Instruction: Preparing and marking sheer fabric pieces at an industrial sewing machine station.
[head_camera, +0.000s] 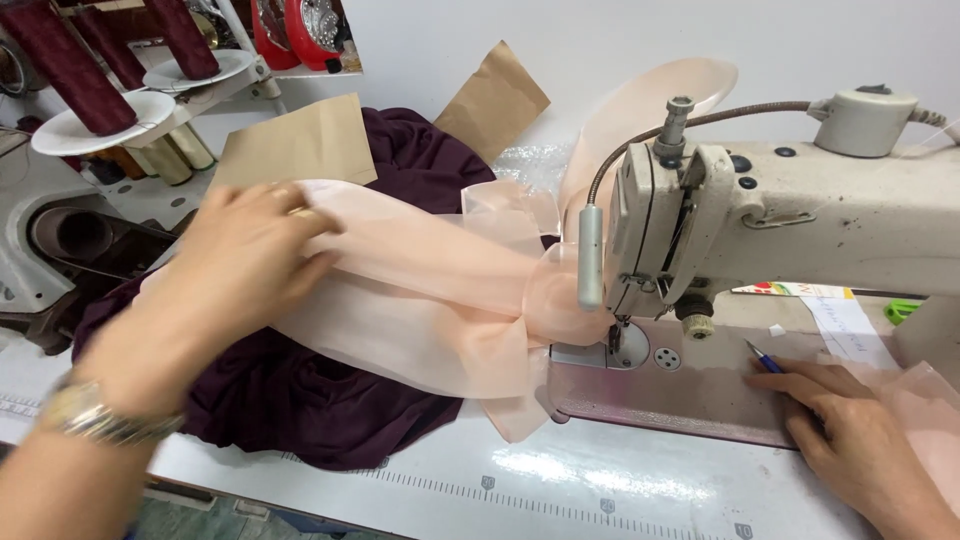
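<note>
- Peach sheer fabric (420, 290) lies across a dark purple cloth (300, 400) on our white surface (560, 490), its gathered end under the sewing machine (760, 220) needle at 3 o'clock.
- Our left hand (245, 260) lies fingers spread on the fabric at 9 o'clock; it looks blurred, so any pinch is unclear.
- Our right hand (850, 430) rests flat and open at 4 o'clock, gripping nothing, near a blue pen (762, 355).

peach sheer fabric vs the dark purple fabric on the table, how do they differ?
The peach sheer fabric is translucent and pale; the dark purple fabric is opaque and deep plum. The peach one lies on top, gathered toward the sewing machine needle; the purple one lies bunched beneath it on the table. The left hand presses the peach fabric; no hand is on the purple. The right hand rests on the machine bed. Both are soft, loosely crumpled cloth.
</note>
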